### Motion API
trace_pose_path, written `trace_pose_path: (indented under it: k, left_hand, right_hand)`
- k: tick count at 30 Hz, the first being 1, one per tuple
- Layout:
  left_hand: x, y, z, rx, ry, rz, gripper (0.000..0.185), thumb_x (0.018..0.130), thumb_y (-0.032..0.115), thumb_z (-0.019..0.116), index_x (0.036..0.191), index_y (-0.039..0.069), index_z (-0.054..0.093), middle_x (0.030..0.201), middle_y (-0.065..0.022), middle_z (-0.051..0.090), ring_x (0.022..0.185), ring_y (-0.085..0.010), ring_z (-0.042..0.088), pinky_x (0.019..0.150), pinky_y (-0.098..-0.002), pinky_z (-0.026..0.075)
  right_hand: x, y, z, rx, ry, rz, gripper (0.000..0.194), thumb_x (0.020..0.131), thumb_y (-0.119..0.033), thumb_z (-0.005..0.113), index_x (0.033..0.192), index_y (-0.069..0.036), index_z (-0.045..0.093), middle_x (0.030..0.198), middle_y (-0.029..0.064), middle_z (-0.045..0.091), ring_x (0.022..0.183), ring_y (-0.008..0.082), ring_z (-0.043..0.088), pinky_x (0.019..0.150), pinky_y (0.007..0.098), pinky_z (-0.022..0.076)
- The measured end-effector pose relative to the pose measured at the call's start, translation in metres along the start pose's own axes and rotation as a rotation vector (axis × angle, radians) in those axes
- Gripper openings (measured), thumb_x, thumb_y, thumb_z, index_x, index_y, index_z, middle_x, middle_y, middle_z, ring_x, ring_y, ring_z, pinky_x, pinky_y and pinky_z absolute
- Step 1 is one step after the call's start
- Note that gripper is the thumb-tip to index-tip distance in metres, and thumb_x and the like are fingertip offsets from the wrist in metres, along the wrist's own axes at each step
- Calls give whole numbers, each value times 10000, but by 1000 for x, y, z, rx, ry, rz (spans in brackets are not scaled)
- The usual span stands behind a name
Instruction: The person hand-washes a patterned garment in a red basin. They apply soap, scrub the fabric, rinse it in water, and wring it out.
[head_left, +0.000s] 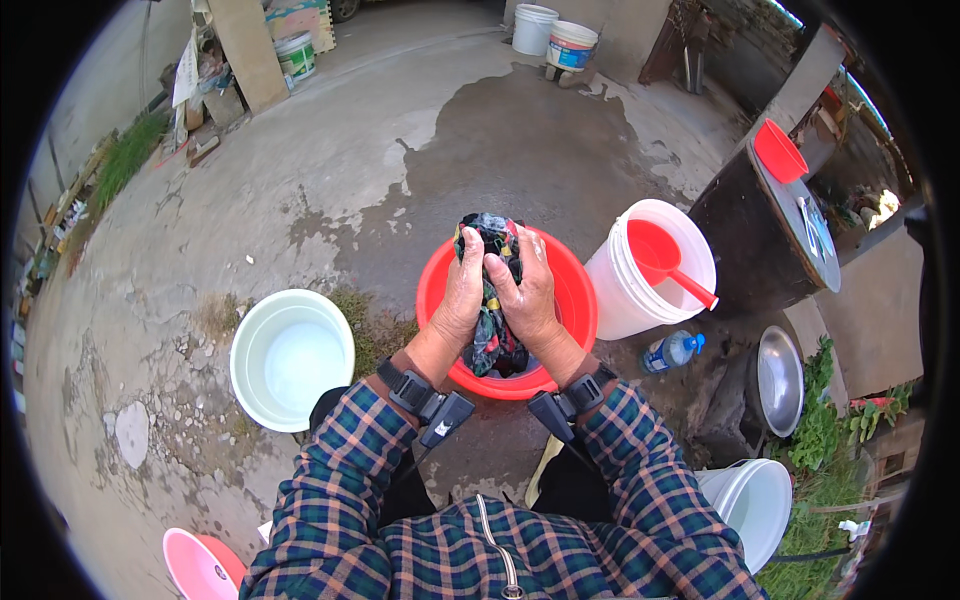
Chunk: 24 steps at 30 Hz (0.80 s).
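Between my two palms is a wet, dark patterned cloth (495, 300) with red and yellow patches, bunched up above a red plastic basin (574, 300). My left hand (461, 289) presses on its left side and my right hand (525, 292) on its right, thumbs towards each other. Whitish suds show on the cloth's top and on my fingers. The cloth's lower end hangs into the basin, whose contents are mostly hidden by cloth and hands.
A pale green basin (292, 360) holding liquid stands left. At right are a white bucket (615, 285) with a red dipper (656, 251), a blue pump bottle (667, 352), a metal bowl (780, 381) and another bucket (761, 510). A pink basin (199, 562) lies lower left.
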<state>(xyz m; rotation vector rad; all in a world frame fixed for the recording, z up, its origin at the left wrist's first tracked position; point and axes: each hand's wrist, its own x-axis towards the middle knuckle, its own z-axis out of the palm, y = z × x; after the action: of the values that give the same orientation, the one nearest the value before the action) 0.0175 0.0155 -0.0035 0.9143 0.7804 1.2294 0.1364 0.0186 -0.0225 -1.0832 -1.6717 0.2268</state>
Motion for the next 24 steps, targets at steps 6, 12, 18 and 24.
trace_pose_path:
  k: [6, 12, 18, 24]
  left_hand:
    - [9, -9, 3, 297, 333, 61, 598, 1053, 535, 438, 861, 19, 673, 762, -33, 644, 729, -145, 582, 669, -360, 491]
    - [17, -40, -12, 414, 250, 212, 406, 1006, 333, 549, 863, -31, 658, 715, -87, 655, 701, -161, 607, 650, -402, 481]
    - [38, -38, -23, 402, 446, 63, 398, 1005, 351, 556, 936, -12, 704, 857, -69, 708, 808, -153, 645, 712, -354, 522]
    - [44, -15, -32, -3, 374, -68, 263, 1013, 196, 452, 1154, 54, 621, 1011, -100, 699, 838, -233, 704, 742, -399, 584]
  right_hand:
    - [0, -16, 2, -99, 10, 30, 389, 952, -385, 639, 907, -11, 543, 863, 189, 584, 809, 380, 600, 690, 448, 478]
    - [1, -4, 5, -116, -12, 47, 198, 943, -211, 584, 844, -42, 553, 727, 185, 629, 672, 418, 641, 590, 488, 504]
    - [12, -11, -7, -24, -227, 84, 489, 943, -410, 625, 1231, -22, 553, 1124, 266, 616, 1072, 417, 607, 913, 473, 485]
    - [-10, -19, -21, -207, -487, -243, 962, 729, -378, 863, 1534, -210, 363, 1476, 235, 409, 1362, 449, 408, 1125, 524, 371]
